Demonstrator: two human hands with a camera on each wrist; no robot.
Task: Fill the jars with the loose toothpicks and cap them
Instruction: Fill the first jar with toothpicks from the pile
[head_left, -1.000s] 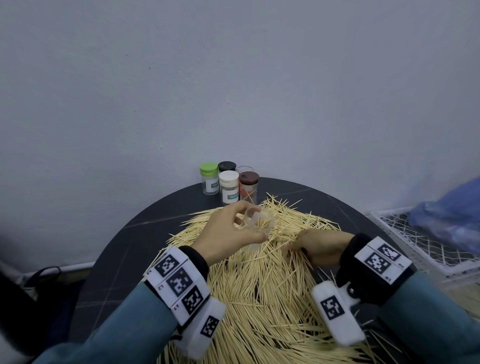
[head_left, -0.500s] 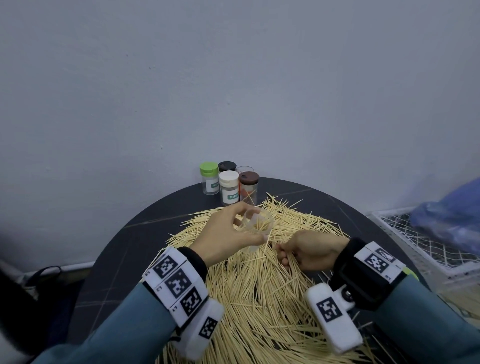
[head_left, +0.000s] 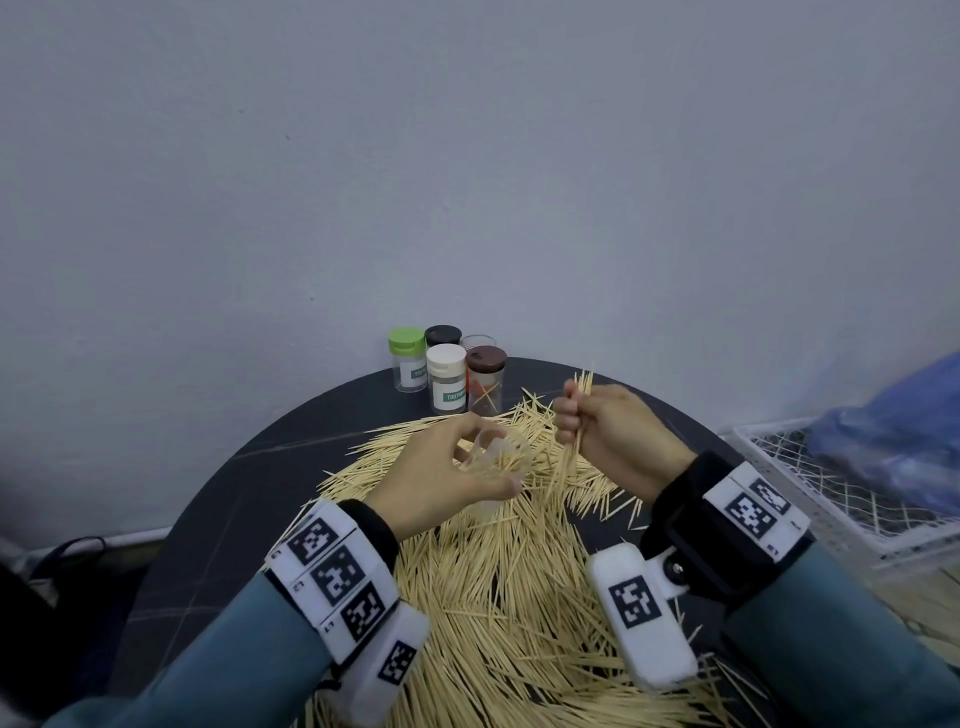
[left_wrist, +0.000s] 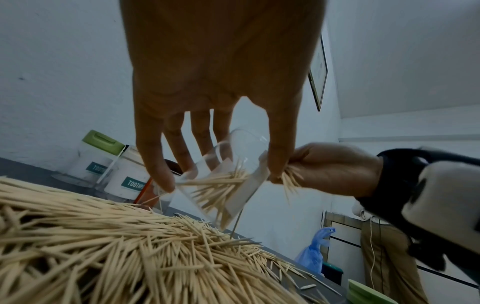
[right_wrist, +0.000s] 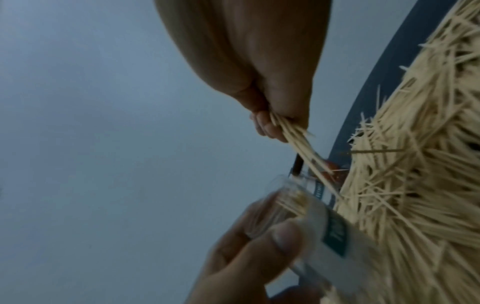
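Note:
A big heap of loose toothpicks (head_left: 498, 561) covers the round dark table (head_left: 218, 519). My left hand (head_left: 447, 478) grips a clear open jar (head_left: 501, 457), tilted above the heap with some toothpicks inside (left_wrist: 223, 185). My right hand (head_left: 608, 431) is lifted just right of the jar and clutches a bundle of toothpicks (head_left: 574, 431), ends sticking out above and below the fist (right_wrist: 298, 142). The labelled jar (right_wrist: 337, 236) lies close under that bundle in the right wrist view.
Several jars stand at the table's far edge by the wall: green-capped (head_left: 408, 358), black-capped (head_left: 442, 336), white-capped (head_left: 447, 378), brown-capped (head_left: 486, 380). A white wire basket (head_left: 810, 499) with a blue bag (head_left: 893, 436) sits to the right.
My right hand has risen off the heap with a bundle of toothpicks and moved up beside the jar. The left hand has kept the jar roughly in place.

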